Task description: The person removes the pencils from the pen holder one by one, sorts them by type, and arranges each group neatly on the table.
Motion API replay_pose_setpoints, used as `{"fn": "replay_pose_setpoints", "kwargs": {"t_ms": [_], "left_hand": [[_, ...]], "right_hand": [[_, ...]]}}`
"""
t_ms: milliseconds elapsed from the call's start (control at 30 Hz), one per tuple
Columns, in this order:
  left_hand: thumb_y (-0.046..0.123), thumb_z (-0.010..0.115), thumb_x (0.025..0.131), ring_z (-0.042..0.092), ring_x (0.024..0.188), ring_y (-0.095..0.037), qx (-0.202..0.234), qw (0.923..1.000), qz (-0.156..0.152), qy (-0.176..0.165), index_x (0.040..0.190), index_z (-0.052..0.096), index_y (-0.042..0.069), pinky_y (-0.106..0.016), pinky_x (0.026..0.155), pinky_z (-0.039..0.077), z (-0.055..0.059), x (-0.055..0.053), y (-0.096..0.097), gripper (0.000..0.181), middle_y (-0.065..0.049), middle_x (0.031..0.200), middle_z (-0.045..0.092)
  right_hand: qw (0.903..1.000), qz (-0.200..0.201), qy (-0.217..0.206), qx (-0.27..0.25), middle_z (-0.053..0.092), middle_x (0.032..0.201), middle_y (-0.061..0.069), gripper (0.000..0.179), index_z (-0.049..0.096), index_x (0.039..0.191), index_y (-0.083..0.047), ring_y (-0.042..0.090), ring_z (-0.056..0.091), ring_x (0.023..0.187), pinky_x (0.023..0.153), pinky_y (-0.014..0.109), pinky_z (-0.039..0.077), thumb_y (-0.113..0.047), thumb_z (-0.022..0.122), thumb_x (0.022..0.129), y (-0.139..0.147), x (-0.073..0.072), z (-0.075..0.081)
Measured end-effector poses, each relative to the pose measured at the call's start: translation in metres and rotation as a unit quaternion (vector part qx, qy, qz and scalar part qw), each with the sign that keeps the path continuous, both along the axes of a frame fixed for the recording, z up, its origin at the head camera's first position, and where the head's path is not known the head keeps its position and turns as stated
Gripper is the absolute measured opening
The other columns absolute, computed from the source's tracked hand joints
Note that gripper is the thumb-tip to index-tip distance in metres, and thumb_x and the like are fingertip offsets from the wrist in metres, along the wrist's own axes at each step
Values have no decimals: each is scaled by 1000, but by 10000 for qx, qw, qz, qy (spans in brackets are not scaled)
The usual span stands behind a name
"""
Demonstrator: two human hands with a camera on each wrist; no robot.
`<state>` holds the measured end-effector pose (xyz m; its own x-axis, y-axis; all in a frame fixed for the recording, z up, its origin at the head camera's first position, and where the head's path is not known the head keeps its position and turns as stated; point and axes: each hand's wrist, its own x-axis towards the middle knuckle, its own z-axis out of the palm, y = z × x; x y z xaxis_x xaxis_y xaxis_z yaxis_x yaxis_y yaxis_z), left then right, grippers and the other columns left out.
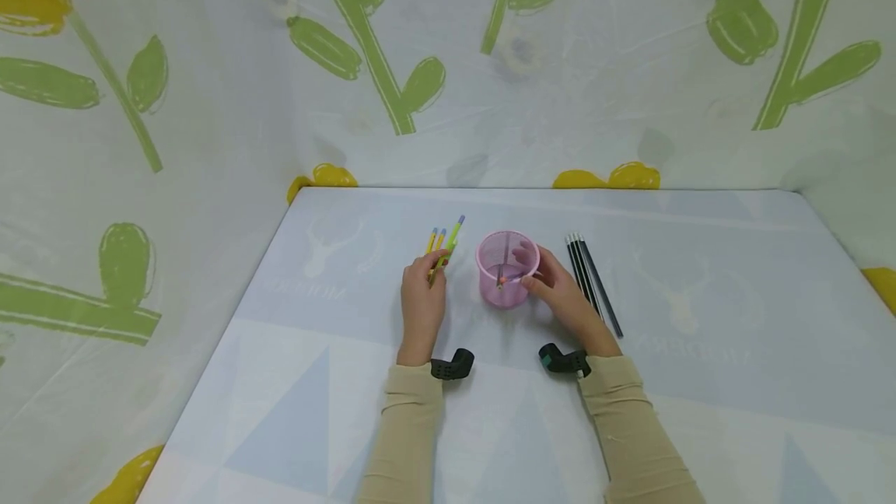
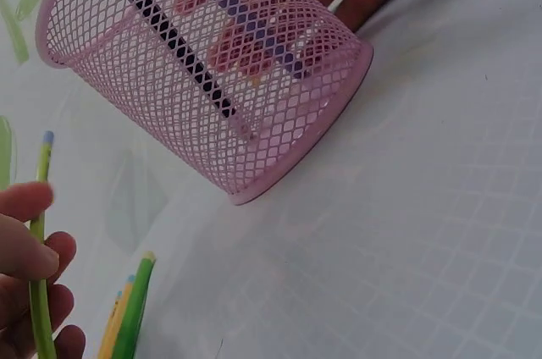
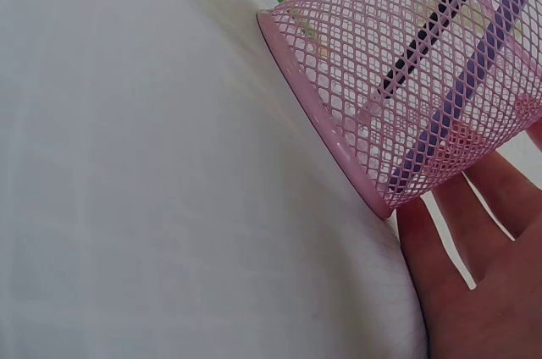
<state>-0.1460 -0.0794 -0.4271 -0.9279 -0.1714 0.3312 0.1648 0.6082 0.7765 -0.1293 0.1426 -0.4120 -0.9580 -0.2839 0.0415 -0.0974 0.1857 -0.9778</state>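
My left hand (image 1: pixel 423 298) pinches a light green pencil (image 2: pixel 40 291) between thumb and fingers, its blue end pointing up and away. Beside that hand, yellow and green pencils (image 2: pixel 127 317) lie on the table. A pink mesh pencil cup (image 1: pixel 502 294) stands upright in the middle, to the right of the left hand. Inside it lean a black pencil (image 3: pixel 432 29) and a purple one (image 3: pixel 461 92), seen through the mesh. My right hand (image 1: pixel 563 298) holds the cup from its right side, thumb in front and fingers around the back.
Several black pencils (image 1: pixel 591 278) lie side by side on the table just right of the right hand. The pale table (image 1: pixel 280 411) meets a hanging cloth (image 1: pixel 448 99) with leaf and flower prints along its back edge. Both wrists wear black camera bands.
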Motion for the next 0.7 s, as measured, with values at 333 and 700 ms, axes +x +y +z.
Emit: {"fn": "replay_pose_setpoints", "kwargs": {"t_ms": [333, 700], "left_hand": [[15, 59, 84, 50, 102, -16, -742, 9971, 77, -155, 98, 70, 21, -37, 92, 35, -3, -1, 1, 18, 7, 92, 66], [9, 61, 82, 47, 115, -25, -1302, 9914, -44, -91, 92, 72, 19, -47, 98, 29, -8, 0, -4, 18, -1, 98, 66]], "right_hand": [[10000, -2, -63, -16, 29, 142, 9, 59, 23, 140, -16, 30, 28, 128, 99, 48, 27, -24, 52, 90, 0, -1, -1], [10000, 17, -40, -35, 29, 141, 9, 60, 23, 140, -16, 30, 29, 128, 99, 48, 28, -25, 52, 89, 0, 0, 1]]}}
